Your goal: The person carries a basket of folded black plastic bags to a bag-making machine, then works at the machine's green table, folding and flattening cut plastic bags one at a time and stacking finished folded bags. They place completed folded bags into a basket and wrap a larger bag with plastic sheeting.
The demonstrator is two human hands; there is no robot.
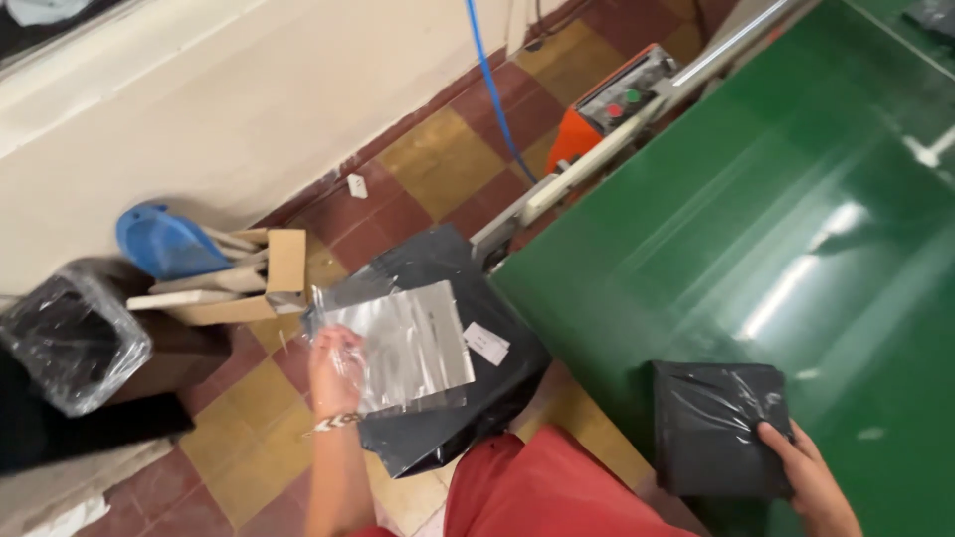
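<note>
Two hands are working at the near edge of the view. The right hand is gripping the corner of a black packet, wrapped in clear film, that is lying flat at the near edge of the green table. The left hand is closing its fingers on a silvery clear bag, holding it over a larger black bag that is sitting on the tiled floor. Left of it, a cardboard box is lying beside a blue dustpan and a bin lined with film. Farther off, an orange control box is sitting at the table's end, and a blue cable is running along the wall.
</note>
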